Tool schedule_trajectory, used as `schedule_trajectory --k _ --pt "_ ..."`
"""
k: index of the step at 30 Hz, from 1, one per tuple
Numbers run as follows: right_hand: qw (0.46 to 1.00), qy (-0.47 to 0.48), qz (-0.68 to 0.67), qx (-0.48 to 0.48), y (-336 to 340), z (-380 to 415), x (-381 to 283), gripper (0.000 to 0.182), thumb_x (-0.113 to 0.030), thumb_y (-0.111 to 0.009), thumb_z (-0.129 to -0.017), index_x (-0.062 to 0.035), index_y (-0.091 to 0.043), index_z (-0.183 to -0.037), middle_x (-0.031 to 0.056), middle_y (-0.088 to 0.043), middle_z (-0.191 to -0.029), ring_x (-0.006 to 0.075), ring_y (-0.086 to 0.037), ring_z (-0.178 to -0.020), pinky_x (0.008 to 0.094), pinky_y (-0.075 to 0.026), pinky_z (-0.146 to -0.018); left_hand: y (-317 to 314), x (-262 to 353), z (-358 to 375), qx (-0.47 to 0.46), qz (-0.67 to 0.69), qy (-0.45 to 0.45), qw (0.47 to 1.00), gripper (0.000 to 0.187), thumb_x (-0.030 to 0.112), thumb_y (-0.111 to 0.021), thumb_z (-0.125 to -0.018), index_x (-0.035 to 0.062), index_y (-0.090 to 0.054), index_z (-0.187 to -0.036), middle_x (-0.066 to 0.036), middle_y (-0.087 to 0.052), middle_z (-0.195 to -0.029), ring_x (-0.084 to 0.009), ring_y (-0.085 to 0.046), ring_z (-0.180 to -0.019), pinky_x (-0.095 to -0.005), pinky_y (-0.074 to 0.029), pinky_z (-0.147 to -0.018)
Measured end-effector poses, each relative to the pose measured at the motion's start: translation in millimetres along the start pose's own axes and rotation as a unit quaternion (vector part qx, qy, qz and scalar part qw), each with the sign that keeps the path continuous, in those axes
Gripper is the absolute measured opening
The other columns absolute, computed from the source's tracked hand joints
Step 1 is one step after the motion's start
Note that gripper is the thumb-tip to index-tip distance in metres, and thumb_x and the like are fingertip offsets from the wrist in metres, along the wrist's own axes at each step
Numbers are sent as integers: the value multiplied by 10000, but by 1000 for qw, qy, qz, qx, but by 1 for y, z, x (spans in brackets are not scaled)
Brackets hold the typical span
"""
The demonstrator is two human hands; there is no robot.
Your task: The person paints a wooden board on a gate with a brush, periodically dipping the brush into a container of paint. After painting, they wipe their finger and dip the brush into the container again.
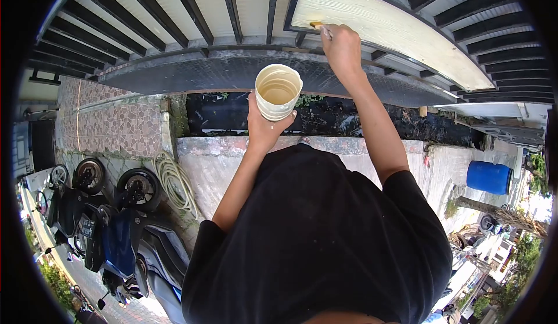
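At whitish panel (395,27), right grip (343,46) holds yellow-tipped brush (315,25); left grip (266,131) clasps ridged cream cup (274,110).

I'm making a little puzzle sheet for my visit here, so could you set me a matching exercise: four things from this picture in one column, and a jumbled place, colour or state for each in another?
Things:
1. Cup
2. Brush
3. Barrel
4. Hose

Places, colours or states:
A. Coiled on the ground near the motorbikes
B. In the right hand, by the pale board
C. Bright blue
D. Held in the left hand

Right pairs: 1-D, 2-B, 3-C, 4-A.
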State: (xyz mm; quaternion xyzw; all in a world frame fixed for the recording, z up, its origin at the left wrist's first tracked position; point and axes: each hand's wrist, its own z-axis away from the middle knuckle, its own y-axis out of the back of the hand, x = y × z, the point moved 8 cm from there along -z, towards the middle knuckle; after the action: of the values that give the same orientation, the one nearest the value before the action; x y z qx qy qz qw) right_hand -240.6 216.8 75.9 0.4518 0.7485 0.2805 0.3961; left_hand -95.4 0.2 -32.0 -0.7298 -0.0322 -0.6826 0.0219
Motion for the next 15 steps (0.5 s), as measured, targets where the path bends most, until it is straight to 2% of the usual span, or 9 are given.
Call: schedule_trajectory --k 1,3,6,7,10,11,15 --pt "1000 4 -2 -2 5 4 0 182 -146 -755 -944 18 -818 -989 267 -720 -809 433 -720 -738 479 -572 -722 0 0 1 0 1 2 1000 843 171 -954 -751 -7 -453 -1405 -174 -685 -1275 -252 -694 -1185 -389 -542 -1021" --pt "993 -110 -40 24 22 18 19 240 -200 -759 -961 25 -818 -1016 260 -742 -805 401 -748 -734 445 -583 -724 2 -1 1 4 3 4 1000 841 170 -954 -750 -7 -455 -1403 -174 -684 -1277 -251 -693 -1185 -389 -542 -1021" --pt "982 -152 -89 63 25 36 36 239 -190 -757 -965 37 -810 -1013 253 -739 -769 388 -750 -695 437 -575 -681 3 -5 1 6 -7 6 1000 845 171 -956 -747 -7 -454 -1403 -175 -680 -1285 -249 -692 -1188 -389 -542 -1020" --pt "980 -155 -113 52 18 39 40 249 -218 -772 -967 19 -818 -1024 241 -753 -798 352 -762 -703 410 -571 -679 3 -5 0 6 2 1 1000 849 170 -956 -745 -7 -453 -1406 -175 -679 -1287 -248 -691 -1188 -388 -542 -1020" --pt "974 -164 -150 42 -2 41 48 257 -234 -780 -971 11 -822 -1036 233 -764 -825 336 -772 -735 387 -570 -686 -2 -3 -1 0 10 -1 1000 855 167 -956 -742 -7 -451 -1410 -173 -678 -1290 -249 -690 -1188 -386 -540 -1020" --pt "972 -158 -162 59 -12 43 55 291 -272 -787 -984 -1 -827 -1084 203 -797 -886 192 -777 -786 332 -573 -733 -4 -2 -1 1 10 3 1000 857 165 -956 -742 -7 -450 -1411 -172 -679 -1290 -249 -690 -1187 -384 -540 -1020" --pt "969 -138 -183 92 -16 46 63 257 -239 -790 -982 -8 -829 -1088 205 -800 -907 205 -781 -797 333 -573 -736 -9 -3 1 -17 15 11 1000 863 163 -957 -742 -9 -445 -1416 -173 -678 -1292 -250 -689 -1190 -381 -539 -1022"
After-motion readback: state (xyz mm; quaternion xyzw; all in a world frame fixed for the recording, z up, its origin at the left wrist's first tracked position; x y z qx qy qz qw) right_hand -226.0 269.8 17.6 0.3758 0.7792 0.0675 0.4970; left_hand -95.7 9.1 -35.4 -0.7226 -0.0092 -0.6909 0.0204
